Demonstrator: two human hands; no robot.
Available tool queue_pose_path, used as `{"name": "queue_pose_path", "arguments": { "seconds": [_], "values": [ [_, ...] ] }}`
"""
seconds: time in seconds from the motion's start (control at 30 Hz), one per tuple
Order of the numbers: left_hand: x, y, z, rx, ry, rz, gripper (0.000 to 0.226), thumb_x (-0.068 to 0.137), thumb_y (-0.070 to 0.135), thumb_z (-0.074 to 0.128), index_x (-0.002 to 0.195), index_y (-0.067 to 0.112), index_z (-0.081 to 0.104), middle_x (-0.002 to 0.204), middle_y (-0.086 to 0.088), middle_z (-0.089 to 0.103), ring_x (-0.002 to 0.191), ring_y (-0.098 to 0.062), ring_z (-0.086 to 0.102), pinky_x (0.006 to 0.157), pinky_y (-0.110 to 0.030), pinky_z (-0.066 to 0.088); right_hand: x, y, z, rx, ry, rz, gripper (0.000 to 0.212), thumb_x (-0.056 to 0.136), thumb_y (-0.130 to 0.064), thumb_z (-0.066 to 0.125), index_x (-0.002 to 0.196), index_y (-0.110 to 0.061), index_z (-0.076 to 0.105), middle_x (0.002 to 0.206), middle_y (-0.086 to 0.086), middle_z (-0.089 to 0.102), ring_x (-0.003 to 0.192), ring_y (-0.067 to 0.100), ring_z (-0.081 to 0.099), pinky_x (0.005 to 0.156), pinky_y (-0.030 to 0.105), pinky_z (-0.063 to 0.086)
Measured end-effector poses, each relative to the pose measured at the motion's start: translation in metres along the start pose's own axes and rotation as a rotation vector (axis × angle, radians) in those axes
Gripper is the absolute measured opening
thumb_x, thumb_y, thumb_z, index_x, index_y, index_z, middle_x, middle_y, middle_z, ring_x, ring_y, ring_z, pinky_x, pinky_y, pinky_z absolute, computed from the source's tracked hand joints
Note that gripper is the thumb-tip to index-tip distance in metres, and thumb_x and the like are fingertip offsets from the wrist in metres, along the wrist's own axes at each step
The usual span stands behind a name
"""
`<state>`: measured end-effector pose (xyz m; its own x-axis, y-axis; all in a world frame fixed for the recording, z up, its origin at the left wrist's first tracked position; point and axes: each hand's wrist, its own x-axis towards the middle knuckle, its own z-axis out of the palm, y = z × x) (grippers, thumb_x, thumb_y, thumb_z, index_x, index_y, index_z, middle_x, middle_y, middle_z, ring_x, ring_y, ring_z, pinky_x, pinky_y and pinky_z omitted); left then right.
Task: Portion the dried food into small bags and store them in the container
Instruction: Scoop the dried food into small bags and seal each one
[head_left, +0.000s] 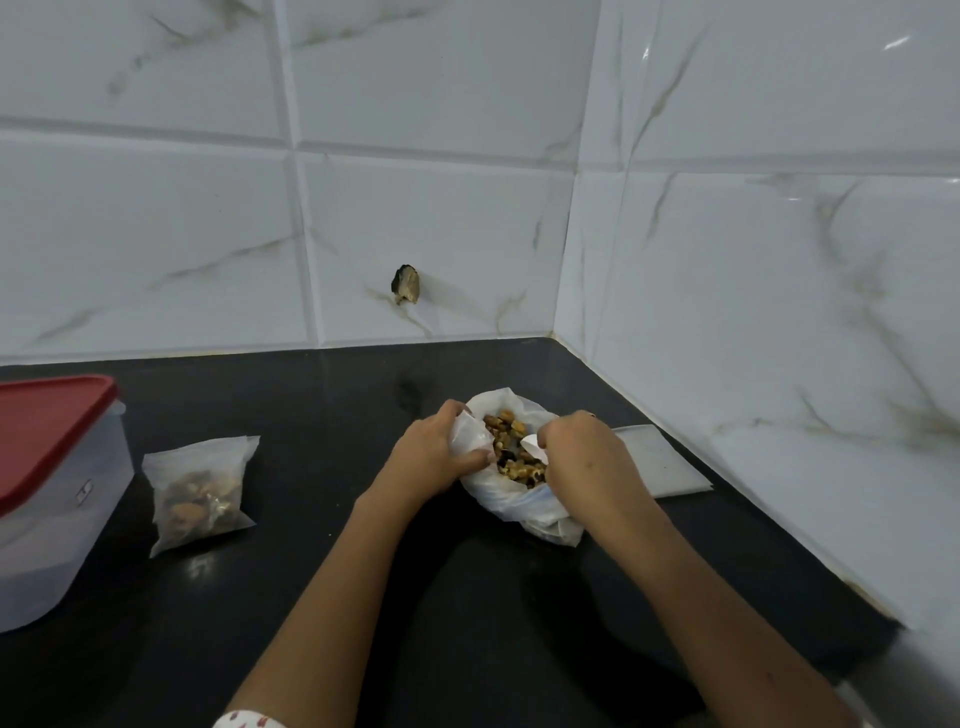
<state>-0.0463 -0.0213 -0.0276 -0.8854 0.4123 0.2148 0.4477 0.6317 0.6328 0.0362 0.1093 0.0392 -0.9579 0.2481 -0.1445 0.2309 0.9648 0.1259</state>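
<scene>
On a glossy black desk (311, 597) in a corner of white veined wall tiles (415, 182) — one holed — the left hand (436, 452) and right hand (582, 457) each grip the rim of the open big bag (519, 506) of dried food (514, 447) at centre, with a filled small bag (200, 493) and red-lidded container (57, 499) at left.

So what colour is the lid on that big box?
Red. The lid sits on the translucent container at the left, seen in the head view.

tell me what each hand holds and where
Left hand grips the plastic bag of dried food at the left edge of its mouth; right hand pinches something white at the right edge, unclear what.
</scene>
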Motion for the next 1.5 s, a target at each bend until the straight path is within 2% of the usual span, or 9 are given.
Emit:
{"name": "queue_pose_path", "arguments": {
  "seconds": [0.17, 0.37, 0.5, 0.67, 0.87, 0.97, 1.1, 1.3, 1.5],
  "values": [
    [-0.008, 0.004, 0.007, 0.001, 0.028, -0.068, 0.047, 0.086, 0.032, 0.059, 0.125, 0.019, 0.037, 0.114, -0.013, 0.058, 0.097, -0.026, 0.056, 0.081, -0.036, 0.046, -0.003, 0.005, 0.017, 0.414, 0.308, 0.008, 0.026, 0.089, -0.005, 0.048, 0.103, -0.009, 0.069, 0.104, 0.012, 0.064, 0.077, 0.021, 0.059, 0.073, 0.027, 0.05],
    [-0.01, 0.011, 0.015, -0.252, 0.055, -0.104, 0.046, 0.087, 0.025, 0.056, 0.128, 0.019, 0.037, 0.109, -0.011, 0.052, 0.09, -0.021, 0.052, 0.07, -0.028, 0.045, -0.001, 0.008, 0.028, 0.714, 0.398, 0.042, 0.028, 0.087, -0.001, 0.046, 0.096, -0.001, 0.073, 0.096, 0.018, 0.07, 0.09, 0.027, 0.065, 0.082, 0.032, 0.053],
    [-0.011, 0.015, 0.018, -0.35, 0.089, -0.119, 0.041, 0.088, 0.023, 0.054, 0.126, 0.019, 0.039, 0.103, -0.005, 0.048, 0.086, -0.017, 0.051, 0.056, -0.019, 0.041, 0.012, 0.008, 0.035, 0.897, 0.345, 0.11, 0.024, 0.086, -0.004, 0.05, 0.095, 0.01, 0.067, 0.095, 0.024, 0.069, 0.09, 0.034, 0.064, 0.079, 0.037, 0.052],
    [-0.013, 0.022, 0.02, -0.478, 0.113, -0.102, 0.035, 0.088, 0.021, 0.054, 0.122, 0.021, 0.044, 0.104, -0.007, 0.052, 0.085, -0.018, 0.055, 0.061, -0.022, 0.046, 0.03, 0.02, 0.034, 1.267, 0.067, 0.328, 0.019, 0.086, -0.004, 0.055, 0.096, 0.006, 0.068, 0.064, 0.009, 0.055, 0.051, 0.015, 0.044, 0.051, 0.023, 0.036],
    [-0.009, 0.018, 0.013, -0.425, 0.073, -0.091, 0.035, 0.088, 0.026, 0.056, 0.121, 0.024, 0.043, 0.107, -0.006, 0.052, 0.09, -0.02, 0.056, 0.064, -0.025, 0.047, 0.031, 0.03, 0.029, 1.536, -0.066, 0.327, 0.022, 0.089, 0.007, 0.048, 0.106, 0.01, 0.061, 0.061, 0.011, 0.054, 0.043, 0.008, 0.041, 0.03, 0.01, 0.025],
    [-0.009, 0.018, 0.006, -0.325, 0.099, -0.043, 0.041, 0.087, 0.03, 0.059, 0.123, 0.022, 0.041, 0.106, -0.004, 0.051, 0.09, -0.017, 0.054, 0.069, -0.026, 0.047, 0.028, 0.034, 0.026, 1.637, -0.089, 0.313, 0.025, 0.089, 0.01, 0.045, 0.11, 0.012, 0.059, 0.062, 0.013, 0.055, 0.034, 0.005, 0.043, 0.03, 0.01, 0.026],
    [-0.005, 0.02, -0.003, -0.185, 0.211, 0.059, 0.049, 0.083, 0.034, 0.064, 0.124, 0.019, 0.041, 0.113, -0.005, 0.055, 0.092, -0.013, 0.048, 0.077, -0.027, 0.042, 0.023, 0.04, 0.024, 1.694, -0.08, 0.307, 0.022, 0.09, 0.008, 0.045, 0.107, 0.011, 0.059, 0.066, 0.014, 0.058, 0.048, 0.007, 0.043, 0.034, 0.01, 0.028],
    [-0.003, 0.023, 0.003, -0.142, 0.124, 0.107, 0.063, 0.078, 0.044, 0.068, 0.128, 0.017, 0.039, 0.12, -0.008, 0.052, 0.104, -0.018, 0.051, 0.084, -0.027, 0.043, 0.019, 0.047, 0.017, 1.7, -0.049, 0.278, 0.018, 0.09, 0.006, 0.046, 0.099, 0.011, 0.061, 0.066, 0.012, 0.059, 0.042, 0.004, 0.044, 0.035, 0.009, 0.028],
    [-0.004, 0.021, 0.005, -0.12, 0.105, 0.115, 0.063, 0.077, 0.048, 0.068, 0.126, 0.018, 0.041, 0.115, -0.006, 0.053, 0.104, -0.019, 0.051, 0.085, -0.028, 0.042, 0.006, 0.052, 0.0, 1.716, 0.053, 0.194, 0.015, 0.09, 0.005, 0.049, 0.09, 0.008, 0.063, 0.057, 0.008, 0.061, 0.054, 0.008, 0.042, 0.037, 0.009, 0.029]
  ]
}}
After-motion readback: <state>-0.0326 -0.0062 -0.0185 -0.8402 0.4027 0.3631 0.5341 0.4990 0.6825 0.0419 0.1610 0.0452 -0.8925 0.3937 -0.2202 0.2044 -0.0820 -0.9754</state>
